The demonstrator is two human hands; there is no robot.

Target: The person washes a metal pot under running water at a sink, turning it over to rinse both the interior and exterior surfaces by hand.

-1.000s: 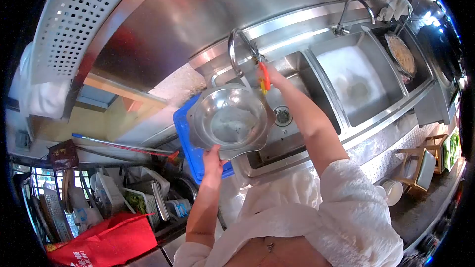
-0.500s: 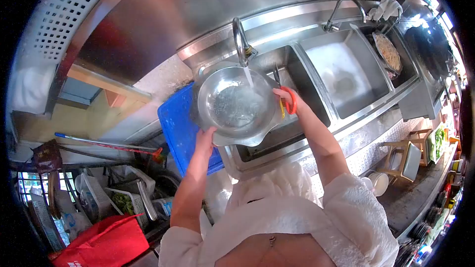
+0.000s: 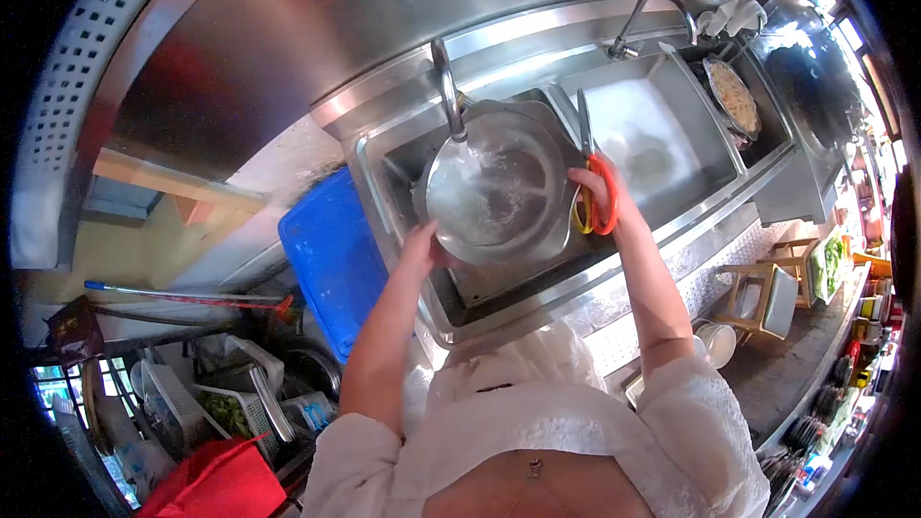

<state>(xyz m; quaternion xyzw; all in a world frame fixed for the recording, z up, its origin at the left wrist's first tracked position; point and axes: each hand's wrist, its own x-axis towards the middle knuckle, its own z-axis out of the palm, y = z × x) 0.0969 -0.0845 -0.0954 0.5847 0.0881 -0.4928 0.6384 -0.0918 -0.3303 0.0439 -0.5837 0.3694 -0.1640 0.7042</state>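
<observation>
A round metal bowl (image 3: pixel 499 194) with water in it is held over the left sink basin (image 3: pixel 480 302), under the curved faucet (image 3: pixel 447 91). My left hand (image 3: pixel 422 247) grips its lower left rim. On the bowl's right side, my right hand (image 3: pixel 600 194) holds scissors (image 3: pixel 604 197) with red and yellow handles, the blades pointing up and away. The fingertips of that hand are at the bowl's rim. Water in the bowl looks stirred near the faucet's mouth.
A blue lid or board (image 3: pixel 336 264) lies left of the sink. The middle basin (image 3: pixel 662 144) holds whitish, foamy water. Farther right, a strainer of pale food (image 3: pixel 732 96) sits in another basin. A second faucet (image 3: pixel 652 0) arches behind. A red bag (image 3: pixel 216 480) is at lower left.
The bowl has moved right from beside the blue lid to over the left basin, both hands going with it. My right hand has come down from the faucet to the bowl's side, still holding the scissors.
</observation>
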